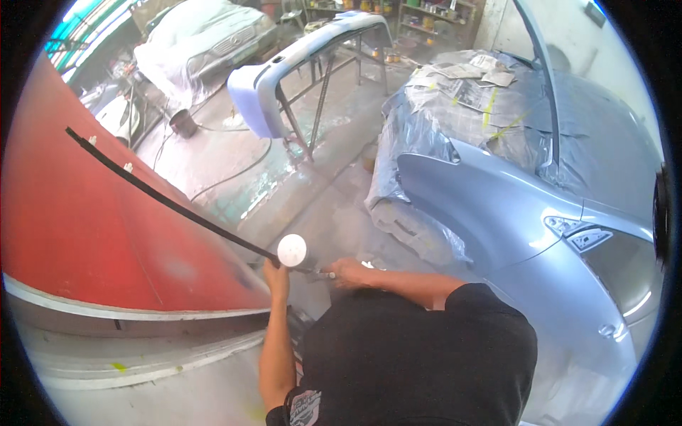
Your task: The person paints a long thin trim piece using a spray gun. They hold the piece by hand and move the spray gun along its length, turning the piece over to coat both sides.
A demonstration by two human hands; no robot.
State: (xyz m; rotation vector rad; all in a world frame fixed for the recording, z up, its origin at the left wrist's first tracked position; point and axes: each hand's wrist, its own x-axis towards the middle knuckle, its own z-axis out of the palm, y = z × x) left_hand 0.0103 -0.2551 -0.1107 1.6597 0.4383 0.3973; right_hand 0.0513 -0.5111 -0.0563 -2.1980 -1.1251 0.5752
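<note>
My left hand [276, 278] is closed around the near end of a long, narrow black trim strip [167, 202]. From there the strip slants up and away to the left, over a red panel [128, 234]. My right hand [349, 272] is closed on a spray gun, with bits of its metal body [325, 275] showing beside the fingers. The gun's round white cup [292, 250] sits just above my left hand and hides part of the strip's end. Most of the gun's handle and trigger is hidden.
To the right stands a silver-blue car body [490, 206], its front covered with masking paper and plastic [455, 99]. Ahead, a painted bumper [305, 53] rests on a metal stand [327, 96]. A hose [245, 169] crosses the floor; a plastic-draped car [206, 46] is behind.
</note>
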